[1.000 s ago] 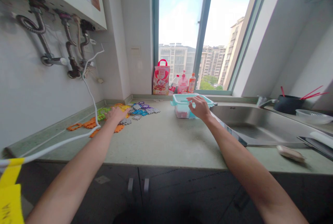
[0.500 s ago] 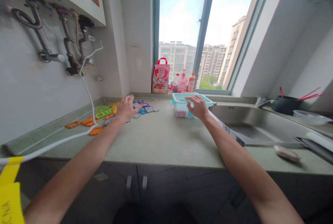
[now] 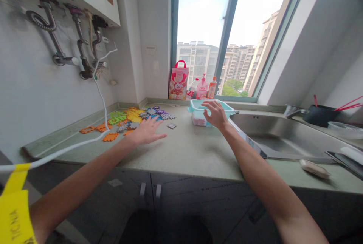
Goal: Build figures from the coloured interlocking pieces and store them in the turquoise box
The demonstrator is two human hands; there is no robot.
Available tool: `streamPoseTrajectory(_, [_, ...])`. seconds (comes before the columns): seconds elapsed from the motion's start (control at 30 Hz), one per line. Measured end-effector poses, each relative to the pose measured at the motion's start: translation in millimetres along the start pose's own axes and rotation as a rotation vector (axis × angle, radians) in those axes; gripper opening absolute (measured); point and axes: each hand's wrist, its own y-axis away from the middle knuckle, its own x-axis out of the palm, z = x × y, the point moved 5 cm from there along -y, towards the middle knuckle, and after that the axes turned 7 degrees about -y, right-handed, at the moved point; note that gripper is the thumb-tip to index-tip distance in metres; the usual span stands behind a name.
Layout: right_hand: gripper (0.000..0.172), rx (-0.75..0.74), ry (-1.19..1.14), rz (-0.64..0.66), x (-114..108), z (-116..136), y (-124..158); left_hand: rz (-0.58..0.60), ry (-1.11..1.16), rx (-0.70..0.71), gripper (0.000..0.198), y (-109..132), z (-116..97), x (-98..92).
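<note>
My left hand [image 3: 149,130] is spread above the counter at the near edge of a pile of flat notched puzzle pieces, nothing in its grasp. Yellow pieces [image 3: 133,114], green pieces [image 3: 117,117] and orange pieces [image 3: 110,137] lie left of and behind it. One grey piece [image 3: 171,126] rests apart, to the right of the hand. Over the turquoise plastic basket [image 3: 195,104] is my right hand [image 3: 214,113], its fingers curved and apart, with nothing visible in them. Pinkish contents show dimly through the basket's side.
A steel sink [image 3: 272,134] borders the basket on the right, with a soap bar [image 3: 314,168] in front. Bottles [image 3: 202,88] and a pink bag [image 3: 179,83] stand by the window. A white cable [image 3: 70,155] crosses the counter's left part.
My left hand has come nearer and to the right, off the pile, uncovering more pieces. A lone grey piece now shows beside it. My right hand stays over the basket.
</note>
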Motion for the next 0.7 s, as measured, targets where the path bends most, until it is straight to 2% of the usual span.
streamPoseTrajectory(0.07, [0.036,0.009,-0.003,0.008,-0.1,0.2,-0.6,-0.054,-0.057,-0.201,0.097,22.0,40.5,0.2])
streamPoseTrajectory(0.13, [0.036,0.012,-0.007,0.017,0.8,0.1,-0.9,-0.043,-0.089,-0.367,0.104,46.3,78.8,7.1])
streamPoseTrajectory(0.2, [0.036,0.009,-0.011,0.031,2.5,0.2,-1.0,0.000,-0.049,-0.402,0.106,65.7,104.3,17.5])
streamPoseTrajectory(0.27, [0.036,0.004,-0.012,0.044,4.2,0.7,-0.6,0.024,0.002,-0.372,0.103,77.1,116.1,25.7])
streamPoseTrajectory(0.33, [0.035,0.000,-0.011,0.052,5.5,1.3,0.2,0.041,0.043,-0.336,0.100,80.6,116.8,30.4])
streamPoseTrajectory(0.43, [0.034,-0.001,-0.008,0.061,6.7,2.1,1.6,0.077,0.082,-0.281,0.098,75.8,105.5,30.0])
streamPoseTrajectory(0.7, [0.033,-0.018,-0.005,0.071,9.3,-1.8,3.4,0.110,0.088,0.015,0.091,63.1,64.0,9.7])
